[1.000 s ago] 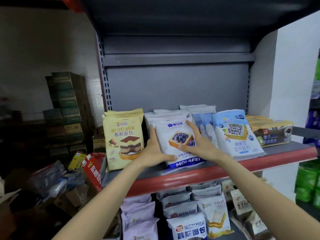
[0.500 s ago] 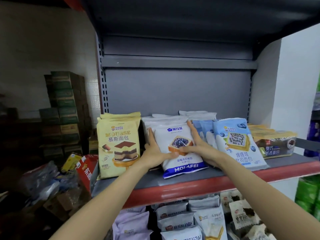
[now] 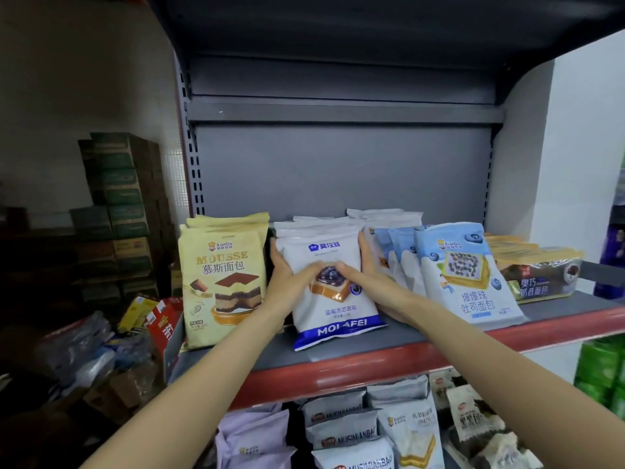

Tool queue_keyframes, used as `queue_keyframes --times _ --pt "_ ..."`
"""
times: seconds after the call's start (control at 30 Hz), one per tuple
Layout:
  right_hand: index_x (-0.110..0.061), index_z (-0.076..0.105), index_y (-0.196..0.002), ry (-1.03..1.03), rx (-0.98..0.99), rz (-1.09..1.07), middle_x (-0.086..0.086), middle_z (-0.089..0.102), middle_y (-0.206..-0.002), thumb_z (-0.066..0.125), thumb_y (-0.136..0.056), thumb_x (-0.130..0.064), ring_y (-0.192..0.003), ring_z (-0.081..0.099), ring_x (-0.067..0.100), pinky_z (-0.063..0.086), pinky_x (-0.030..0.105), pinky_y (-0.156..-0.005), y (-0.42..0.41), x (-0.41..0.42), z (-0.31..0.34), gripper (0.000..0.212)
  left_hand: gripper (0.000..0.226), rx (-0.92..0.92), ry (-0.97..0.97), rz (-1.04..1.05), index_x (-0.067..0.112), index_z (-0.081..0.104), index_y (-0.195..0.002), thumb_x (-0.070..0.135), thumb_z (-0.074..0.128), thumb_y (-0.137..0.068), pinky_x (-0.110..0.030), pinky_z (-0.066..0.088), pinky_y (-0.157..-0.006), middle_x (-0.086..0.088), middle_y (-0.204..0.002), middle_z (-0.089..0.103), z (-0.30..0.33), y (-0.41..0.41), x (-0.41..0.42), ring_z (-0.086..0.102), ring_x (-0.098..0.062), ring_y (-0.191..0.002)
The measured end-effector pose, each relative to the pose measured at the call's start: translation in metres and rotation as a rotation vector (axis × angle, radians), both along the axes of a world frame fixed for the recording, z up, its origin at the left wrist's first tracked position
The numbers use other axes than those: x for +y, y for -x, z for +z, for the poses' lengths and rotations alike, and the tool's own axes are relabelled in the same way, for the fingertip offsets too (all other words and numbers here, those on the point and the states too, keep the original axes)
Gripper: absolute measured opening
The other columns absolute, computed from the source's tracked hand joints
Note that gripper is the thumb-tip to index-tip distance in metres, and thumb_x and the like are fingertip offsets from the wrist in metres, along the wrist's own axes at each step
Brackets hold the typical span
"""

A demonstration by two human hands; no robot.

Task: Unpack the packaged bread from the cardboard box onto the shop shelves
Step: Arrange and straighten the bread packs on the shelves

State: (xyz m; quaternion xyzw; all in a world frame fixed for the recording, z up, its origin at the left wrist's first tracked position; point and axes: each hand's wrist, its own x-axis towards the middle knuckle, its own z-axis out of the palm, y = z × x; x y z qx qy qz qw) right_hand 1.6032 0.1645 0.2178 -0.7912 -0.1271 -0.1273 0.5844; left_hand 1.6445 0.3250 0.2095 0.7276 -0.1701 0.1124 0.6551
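Both hands are on the same white blueberry bread pack [image 3: 333,292] right now: left hand [image 3: 289,282] wraps its left edge, right hand [image 3: 367,277] wraps the right edge, and the thumbs meet across the printed front. So both are grasping that pack, which stands leaning back on the shelf [image 3: 372,365] at the front of a row of more white packs [image 3: 318,226] lined up behind it.

Progress-wise, looks like a good chunk is done. Left of the hands stands a row of yellow mousse bread packs [image 3: 223,282], right of the hands a row of blue toast packs [image 3: 463,275], and further right some dark chocolate packs [image 3: 541,275] lying flat. Below the hands, the lower shelf is stuffed with more bags [image 3: 345,431] too.

What's left is hard to call. I can't pick out the cardboard box being unpacked from this angle, so no idea how many packs remain. My guess is this one just needs squaring up against its row before the next gets fetched. Off to the far left there's a stack of green cartons [image 3: 118,198] and some loose clutter, nothing to do with this.
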Motion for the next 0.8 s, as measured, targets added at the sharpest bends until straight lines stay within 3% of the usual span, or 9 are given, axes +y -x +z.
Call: queue_keyframes --times 0.1,0.17,0.4,0.5,0.53,0.57,0.63,0.7,0.8 --pt "-0.033 -0.008 -0.148 0.043 0.004 -0.035 -0.02 0.01 -0.151 0.063 -0.086 -0.042 -0.124 0.024 -0.005 0.021 -0.014 -0.071 -0.004 -0.001 -0.003 0.095 0.135 -0.087 -0.132 0.047 0.019 -0.027 -0.144 0.029 0.084 -0.068 -0.026 0.017 -0.115 0.002 -0.158 0.008 0.0 0.012 0.003 0.014 -0.011 -0.144" --pt "-0.031 -0.01 -0.148 0.052 0.016 -0.07 -0.008 0.008 -0.157 0.063 -0.088 -0.033 -0.121 0.026 -0.004 0.022 -0.015 -0.065 -0.007 -0.005 -0.003 0.095 0.156 -0.074 -0.192 -0.003 0.019 -0.037 -0.138 0.035 0.091 -0.052 -0.031 0.016 -0.118 0.002 -0.159 0.003 -0.003 0.017 0.005 0.012 -0.009 -0.145" --pt "-0.029 -0.013 -0.148 0.166 -0.027 -0.15 -0.012 -0.009 -0.157 0.052 -0.093 -0.04 -0.135 0.003 -0.002 -0.01 -0.013 -0.07 -0.02 -0.016 -0.01 0.086 0.151 -0.208 -0.408 -0.005 0.035 -0.051 -0.112 0.027 0.09 -0.057 -0.029 0.016 -0.117 0.004 -0.157 -0.021 -0.016 0.037 0.001 0.0 -0.009 -0.146" --pt "-0.036 -0.006 -0.148 0.009 0.001 -0.058 -0.014 0.006 -0.157 0.067 -0.08 -0.048 -0.135 0.003 -0.001 0.004 0.006 -0.103 -0.019 -0.01 -0.003 0.101 0.153 -0.175 -0.424 -0.007 0.034 -0.051 -0.114 0.014 0.089 -0.056 -0.033 0.021 -0.117 0.004 -0.159 -0.012 -0.01 0.019 0.002 0.008 -0.011 -0.146" --pt "-0.039 -0.003 -0.148 -0.032 0.032 -0.03 -0.01 0.018 -0.156 0.074 -0.07 -0.052 -0.139 0.019 0.006 0.02 0.021 -0.112 -0.024 -0.013 -0.003 0.11 0.153 -0.146 -0.409 -0.022 0.031 -0.049 -0.12 0.01 0.088 -0.056 -0.034 0.022 -0.117 0.003 -0.159 -0.009 -0.007 0.015 0.003 0.01 -0.011 -0.145" --pt "-0.039 0.003 -0.146 -0.041 0.059 -0.015 -0.005 0.031 -0.152 0.079 -0.065 -0.051 -0.133 0.039 0.01 0.038 0.031 -0.107 -0.024 -0.014 -0.001 0.112 0.153 -0.126 -0.385 -0.038 0.029 -0.047 -0.125 0.005 0.087 -0.057 -0.03 0.024 -0.115 0.003 -0.159 -0.005 -0.005 0.011 0.003 0.013 -0.011 -0.144" --pt "-0.037 0.018 -0.137 -0.012 0.057 -0.001 -0.005 0.049 -0.135 0.077 -0.073 -0.034 -0.109 0.058 0.005 0.053 0.026 -0.087 -0.027 -0.017 0.002 0.087 0.149 -0.098 -0.335 -0.082 0.026 -0.045 -0.13 -0.003 0.083 -0.06 -0.014 0.03 -0.103 0.005 -0.158 -0.001 -0.005 0.008 0.003 0.021 -0.006 -0.14" --pt "-0.042 0.017 -0.13 0.014 0.035 0.0 -0.02 0.046 -0.118 0.07 -0.082 -0.023 -0.092 0.051 -0.011 0.049 0.008 -0.07 -0.029 -0.019 0.007 0.075 0.145 -0.072 -0.298 -0.107 0.026 -0.041 -0.134 -0.006 0.081 -0.062 -0.011 0.033 -0.094 0.01 -0.157 -0.001 -0.005 0.008 0.005 0.026 -0.003 -0.135" --pt "-0.036 0.007 -0.144 0.032 -0.005 -0.018 -0.025 0.036 -0.119 0.069 -0.083 -0.02 -0.096 0.043 -0.012 0.043 0.01 -0.081 -0.034 -0.021 0.01 0.088 0.146 -0.054 -0.276 -0.128 0.033 -0.039 -0.135 -0.003 0.083 -0.062 -0.027 0.037 -0.105 0.013 -0.158 -0.003 -0.004 0.003 0.008 0.03 -0.007 -0.137"
